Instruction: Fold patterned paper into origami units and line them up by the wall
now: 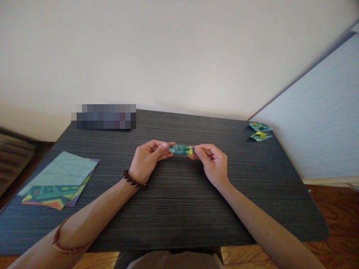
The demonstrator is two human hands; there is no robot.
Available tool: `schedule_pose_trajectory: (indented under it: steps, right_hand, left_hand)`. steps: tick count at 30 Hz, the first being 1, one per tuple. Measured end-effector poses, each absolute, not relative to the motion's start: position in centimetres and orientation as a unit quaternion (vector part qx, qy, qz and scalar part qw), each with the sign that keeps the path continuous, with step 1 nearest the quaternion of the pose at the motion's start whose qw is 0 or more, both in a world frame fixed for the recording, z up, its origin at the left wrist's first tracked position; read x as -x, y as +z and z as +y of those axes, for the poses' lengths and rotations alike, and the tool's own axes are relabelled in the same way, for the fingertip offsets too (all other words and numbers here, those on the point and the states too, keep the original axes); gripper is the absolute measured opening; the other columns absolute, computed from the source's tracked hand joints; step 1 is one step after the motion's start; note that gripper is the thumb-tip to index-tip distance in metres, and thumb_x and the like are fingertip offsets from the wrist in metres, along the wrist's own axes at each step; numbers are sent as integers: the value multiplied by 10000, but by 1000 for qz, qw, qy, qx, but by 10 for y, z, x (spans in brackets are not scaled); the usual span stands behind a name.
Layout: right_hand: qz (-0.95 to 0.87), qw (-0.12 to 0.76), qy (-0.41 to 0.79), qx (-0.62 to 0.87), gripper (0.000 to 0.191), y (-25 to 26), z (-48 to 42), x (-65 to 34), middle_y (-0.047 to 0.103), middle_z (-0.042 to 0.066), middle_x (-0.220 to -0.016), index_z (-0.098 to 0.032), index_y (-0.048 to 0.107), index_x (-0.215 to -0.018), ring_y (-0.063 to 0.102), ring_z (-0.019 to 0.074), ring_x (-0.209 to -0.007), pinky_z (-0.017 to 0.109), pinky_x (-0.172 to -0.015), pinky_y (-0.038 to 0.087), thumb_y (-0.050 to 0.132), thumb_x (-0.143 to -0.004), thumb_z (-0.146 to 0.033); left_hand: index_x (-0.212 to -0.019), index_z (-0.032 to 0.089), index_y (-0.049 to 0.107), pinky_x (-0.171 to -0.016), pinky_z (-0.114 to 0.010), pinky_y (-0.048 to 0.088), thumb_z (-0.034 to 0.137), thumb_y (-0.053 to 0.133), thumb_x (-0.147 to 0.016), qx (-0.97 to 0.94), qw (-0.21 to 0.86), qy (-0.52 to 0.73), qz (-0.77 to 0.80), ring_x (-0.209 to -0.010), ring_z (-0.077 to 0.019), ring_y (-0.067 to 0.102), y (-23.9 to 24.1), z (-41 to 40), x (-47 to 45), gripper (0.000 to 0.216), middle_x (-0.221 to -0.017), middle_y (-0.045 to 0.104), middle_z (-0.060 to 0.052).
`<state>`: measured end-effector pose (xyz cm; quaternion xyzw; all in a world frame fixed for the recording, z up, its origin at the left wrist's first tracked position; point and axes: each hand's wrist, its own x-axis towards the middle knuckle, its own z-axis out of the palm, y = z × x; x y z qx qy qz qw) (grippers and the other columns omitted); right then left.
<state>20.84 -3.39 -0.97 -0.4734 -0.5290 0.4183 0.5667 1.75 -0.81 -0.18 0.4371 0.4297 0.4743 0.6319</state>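
Observation:
Between my two hands is a small folded paper piece (181, 149), patterned in green, teal and yellow, its middle opened out like a little boat. My left hand (148, 157) pinches its left end between thumb and fingers; a dark bead bracelet circles that wrist. The right end is pinched by my right hand (211, 160), with the thumb on the near side. Both hands hold it above the middle of the dark table (174, 209). Fingertips behind the paper are partly hidden.
Two similar folded paper pieces (260, 136) lie at the table's far right corner. Several patterned paper sheets (64, 168) are stacked on the left. A pixelated, blurred object (106, 117) sits at the back left. A pale wall (179, 56) borders the back edge.

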Motion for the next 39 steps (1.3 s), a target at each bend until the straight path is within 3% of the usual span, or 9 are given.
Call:
schedule_pose_trajectory:
  steps: [7, 11, 17, 27, 34, 39]
  right_hand:
    - [-560, 559, 395, 466, 140, -11, -35, -210, 717, 37, -938, -212, 607, -862, 695, 170, -781, 352, -758, 593, 630, -800, -335]
    - [-600, 542, 352, 472, 105, -12, -37, -212, 710, 33, -964, -222, 623, -896, 683, 185, -870, 364, -801, 579, 619, -813, -286]
    - [-626, 523, 327, 477, 91, -11, -37, -212, 709, 32, -962, -217, 630, -907, 688, 167, -824, 333, -776, 578, 604, -825, -248]
    - [-741, 413, 288, 443, 172, -11, -29, -220, 674, 36, -1049, -226, 598, -1010, 661, 153, -895, 327, -851, 532, 579, -844, -268]
    - [-820, 336, 212, 411, 76, -13, -24, -225, 651, 42, -1074, -220, 598, -886, 616, 164, -988, 333, -905, 492, 601, -830, -271]
    - [-813, 340, 219, 420, 48, -12, -24, -226, 665, 32, -1016, -221, 588, -834, 626, 158, -950, 316, -869, 498, 573, -849, -264]
  left_hand:
    - [-885, 148, 570, -806, -335, 553, 343, 637, -792, -610, 490, 440, 440, -848, -182, 672, 5, -11, -12, 226, -1021, 695, -88]
    - [-892, 169, 580, -814, -304, 543, 349, 657, -769, -749, 365, 373, 407, -912, -182, 650, 7, -9, -4, 231, -1103, 653, -74]
    - [-1009, 204, 593, -850, -289, 499, 284, 581, -834, -854, 219, 304, 360, -968, -164, 603, 2, -3, 4, 193, -1152, 606, -50]
    - [-975, 217, 606, -789, -256, 463, 263, 440, -908, -907, 84, 203, 360, -887, -148, 603, -1, -1, 9, 184, -1049, 623, -32]
    - [-941, 213, 610, -814, -290, 453, 289, 433, -918, -928, 39, 164, 332, -869, -150, 588, 0, 1, 8, 194, -1009, 619, -12]
    - [-1021, 229, 607, -822, -322, 448, 397, 461, -898, -930, 37, 159, 329, -913, -178, 571, 2, -1, 5, 254, -1037, 610, -27]
